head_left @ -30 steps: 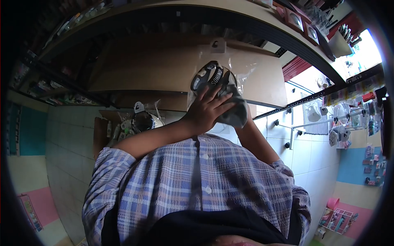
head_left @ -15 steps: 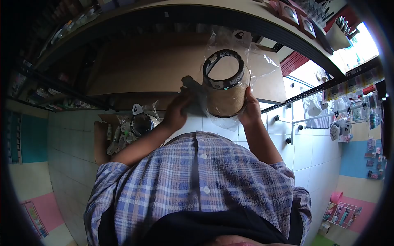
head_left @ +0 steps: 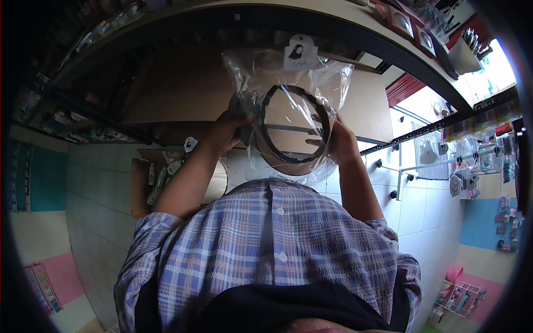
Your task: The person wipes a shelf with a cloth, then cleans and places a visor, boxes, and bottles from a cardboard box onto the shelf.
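Note:
A clear plastic bag (head_left: 239,69) with a white card tag (head_left: 300,53) at its top is held up in front of me. Inside it is a round, open-centred item with a black band (head_left: 265,125), resembling a visor hat. My right hand (head_left: 344,141) grips the bag's right side, its fingers visible through the clear plastic. At the left side, my left hand (head_left: 225,133) is closed round a dark grey cloth-like thing (head_left: 237,105), close against the bag. Its fingertips are partly hidden.
Behind the bag stretches a brown shelf board (head_left: 183,91), under a higher black-edged shelf (head_left: 311,22). A cardboard box (head_left: 140,194) with bottles and packets stands on the tiled floor at left. A wheeled rack (head_left: 400,172) is at right.
The bagged item has tipped so its ring faces me, and its card tag now stands upright. My left hand and the grey thing have shifted left; the right fingers now show through the plastic.

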Motion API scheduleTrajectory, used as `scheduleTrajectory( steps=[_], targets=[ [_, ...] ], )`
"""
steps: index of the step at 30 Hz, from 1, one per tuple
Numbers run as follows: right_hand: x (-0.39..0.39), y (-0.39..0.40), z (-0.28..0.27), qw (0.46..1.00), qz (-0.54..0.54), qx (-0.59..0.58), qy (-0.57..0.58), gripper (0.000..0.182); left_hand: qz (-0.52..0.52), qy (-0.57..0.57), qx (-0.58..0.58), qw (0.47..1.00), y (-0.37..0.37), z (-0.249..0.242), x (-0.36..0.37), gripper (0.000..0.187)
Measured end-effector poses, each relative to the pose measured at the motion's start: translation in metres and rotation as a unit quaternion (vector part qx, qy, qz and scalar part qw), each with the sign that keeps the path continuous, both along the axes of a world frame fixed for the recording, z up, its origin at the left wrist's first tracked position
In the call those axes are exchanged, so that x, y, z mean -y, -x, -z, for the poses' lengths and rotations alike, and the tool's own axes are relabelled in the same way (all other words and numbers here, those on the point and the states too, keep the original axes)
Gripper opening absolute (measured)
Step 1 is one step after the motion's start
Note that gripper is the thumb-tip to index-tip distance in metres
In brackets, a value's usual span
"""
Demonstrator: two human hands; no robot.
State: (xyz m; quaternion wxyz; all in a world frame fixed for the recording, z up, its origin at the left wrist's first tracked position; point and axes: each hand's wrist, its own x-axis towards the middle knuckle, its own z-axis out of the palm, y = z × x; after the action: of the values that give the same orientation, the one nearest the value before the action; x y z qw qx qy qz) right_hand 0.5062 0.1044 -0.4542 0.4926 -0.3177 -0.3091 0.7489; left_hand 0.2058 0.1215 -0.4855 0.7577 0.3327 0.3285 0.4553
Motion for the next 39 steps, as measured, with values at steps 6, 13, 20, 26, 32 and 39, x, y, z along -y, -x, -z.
scheduleTrajectory(
  steps=[6,13,20,26,32,39],
  targets=[
    [-0.002,-0.007,0.014,0.967,0.016,0.188,-0.17,0.065,-0.09,0.006,0.009,0.996,-0.017,-0.014,0.006,0.038],
    [0.011,-0.003,-0.005,0.961,-0.027,0.203,-0.184,0.07,-0.122,0.053,-0.145,0.98,-0.024,-0.038,0.009,0.035],
    [0.01,0.006,-0.009,0.978,0.06,0.195,-0.049,0.059,-0.082,-0.074,0.016,0.994,-0.023,-0.033,0.018,0.036],
    [0.014,0.002,-0.014,0.972,0.038,0.16,-0.166,0.07,-0.116,-0.105,-0.146,0.977,-0.03,-0.058,0.026,0.036],
    [0.0,-0.022,-0.023,0.963,0.052,0.138,-0.226,0.077,-0.101,-0.102,-0.093,0.985,-0.021,-0.052,0.026,0.034],
    [0.006,-0.015,-0.013,0.948,0.165,-0.124,-0.243,0.018,-0.107,-0.201,-0.088,0.97,-0.003,-0.043,0.03,0.044]
  ],
)
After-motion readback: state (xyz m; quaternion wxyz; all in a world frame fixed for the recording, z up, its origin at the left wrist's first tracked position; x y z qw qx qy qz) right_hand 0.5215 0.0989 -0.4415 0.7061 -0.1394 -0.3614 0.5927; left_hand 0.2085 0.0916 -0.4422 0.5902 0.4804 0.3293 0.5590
